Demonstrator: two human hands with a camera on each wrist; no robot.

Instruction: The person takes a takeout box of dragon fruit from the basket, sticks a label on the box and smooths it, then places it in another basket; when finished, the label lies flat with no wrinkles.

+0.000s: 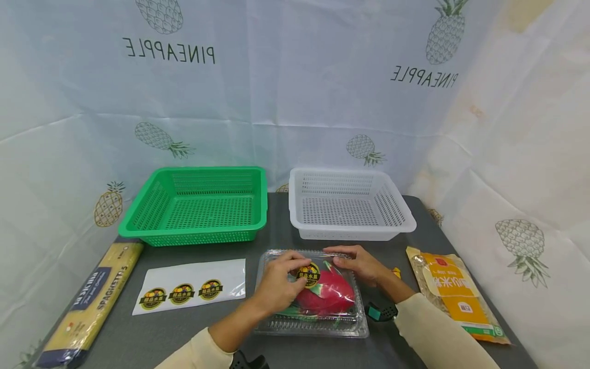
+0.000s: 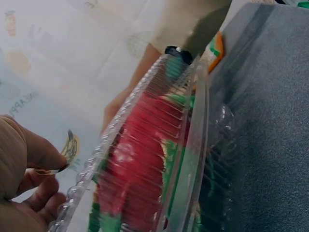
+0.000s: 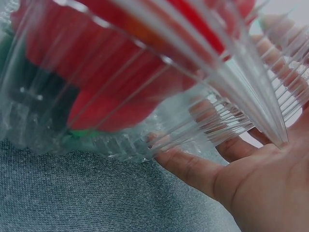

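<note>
My left hand [image 1: 282, 283] pinches a round black-and-gold sticker [image 1: 308, 275] between thumb and fingers, over the lid of a clear plastic clamshell box [image 1: 318, 328]. In the left wrist view the sticker [image 2: 71, 149] bends and stands off the lid. A red dragon fruit [image 1: 333, 294] with green scales lies inside the box, which is shut. My right hand [image 1: 360, 264] holds the box's far right corner, thumb on the lid and fingers along the back edge. The right wrist view shows its fingers [image 3: 193, 171] against the ribbed side, partly behind clear plastic.
A white sheet [image 1: 193, 274] with several matching stickers lies left of the box. Behind stand a green basket [image 1: 193, 236] and a white basket [image 1: 355, 233]. A spaghetti pack [image 1: 92, 302] lies far left, an orange-labelled grain bag [image 1: 456, 297] at right, on the grey table [image 1: 184, 338].
</note>
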